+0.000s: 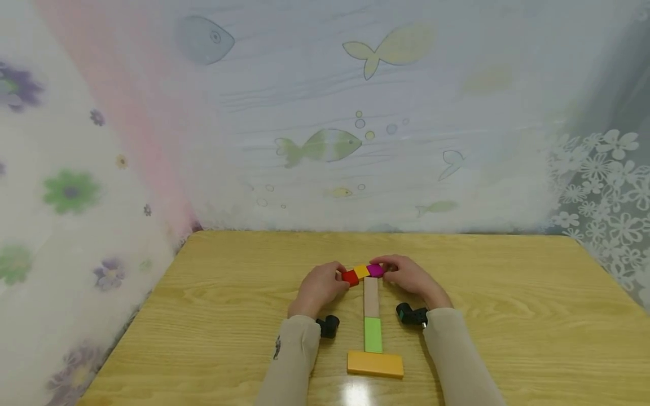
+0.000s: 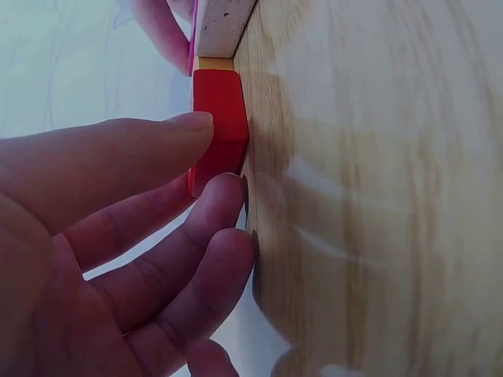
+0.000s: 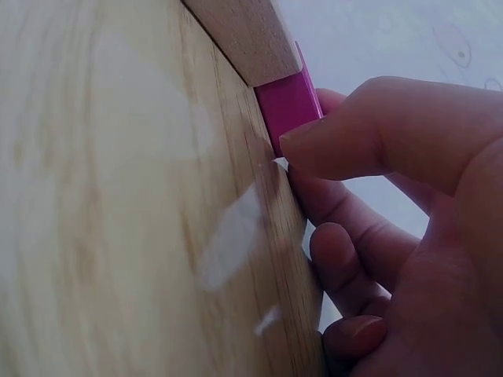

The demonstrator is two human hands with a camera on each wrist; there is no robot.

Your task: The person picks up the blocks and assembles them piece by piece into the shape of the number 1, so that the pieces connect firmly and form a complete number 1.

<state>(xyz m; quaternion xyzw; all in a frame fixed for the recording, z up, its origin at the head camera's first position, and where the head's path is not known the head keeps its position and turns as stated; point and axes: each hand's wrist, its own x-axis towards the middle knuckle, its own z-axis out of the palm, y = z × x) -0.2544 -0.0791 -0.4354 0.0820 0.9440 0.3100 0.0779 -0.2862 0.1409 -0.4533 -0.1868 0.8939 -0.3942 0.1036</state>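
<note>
My left hand pinches a red block between thumb and fingers, the thumb lying on its near face in the left wrist view. A yellow block sits between the red one and a magenta block, making a slanted row. At the other end my right hand pinches the magenta block, its thumb at the block's face in the right wrist view. From below that row a plain wooden block runs toward me, followed by a light green block and a crosswise orange block.
All the blocks lie on a wood-grain table. Behind its far edge hangs a pale curtain printed with fish, and a flowered curtain borders the left side. Black wrist cameras jut inward from both sleeves.
</note>
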